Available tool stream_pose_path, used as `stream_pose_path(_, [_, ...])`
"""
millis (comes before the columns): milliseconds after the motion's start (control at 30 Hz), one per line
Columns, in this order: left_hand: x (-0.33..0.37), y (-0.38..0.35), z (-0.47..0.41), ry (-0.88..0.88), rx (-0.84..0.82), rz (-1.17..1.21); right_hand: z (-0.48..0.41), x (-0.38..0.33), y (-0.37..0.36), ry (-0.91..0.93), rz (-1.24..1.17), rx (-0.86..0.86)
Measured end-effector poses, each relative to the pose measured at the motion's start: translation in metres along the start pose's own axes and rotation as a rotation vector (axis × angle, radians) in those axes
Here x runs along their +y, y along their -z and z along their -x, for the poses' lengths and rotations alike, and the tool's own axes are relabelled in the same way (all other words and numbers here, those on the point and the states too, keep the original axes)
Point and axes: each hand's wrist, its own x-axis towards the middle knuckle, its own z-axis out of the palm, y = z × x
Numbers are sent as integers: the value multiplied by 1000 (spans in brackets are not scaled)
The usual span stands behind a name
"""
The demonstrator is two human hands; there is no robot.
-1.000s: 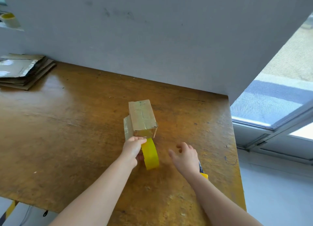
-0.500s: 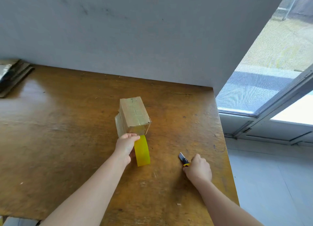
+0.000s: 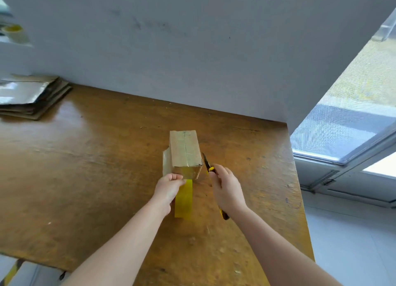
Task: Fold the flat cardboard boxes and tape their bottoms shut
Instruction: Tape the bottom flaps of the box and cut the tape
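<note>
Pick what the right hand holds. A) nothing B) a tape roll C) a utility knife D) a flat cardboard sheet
C: the right hand grips a yellow-and-black utility knife, blade beside the box; the left hand holds the tape roll.

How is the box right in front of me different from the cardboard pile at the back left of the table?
The box is folded into a standing block; the pile lies flat in layers. The box has tape along its top and the left hand at its near end; nothing touches the pile. Both are brown cardboard on the wooden table.
</note>
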Motion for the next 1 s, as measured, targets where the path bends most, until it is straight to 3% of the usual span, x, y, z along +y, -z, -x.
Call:
stream_pose_path(167, [-3,2,-1,-34,50,-29,-11,-17,-1,214,355,-242])
stream_pose_path(333, [-5,4,2,-68,80,-84,-16,-18,-2,259,563,-402])
stream_pose_path(733, [-1,11,-1,-75,103,-196,-24,-42,-15,329,811,-391])
stream_pose_path(1000, [4,14,-2,-44,51,-258,-28,-56,-27,242,975,-452])
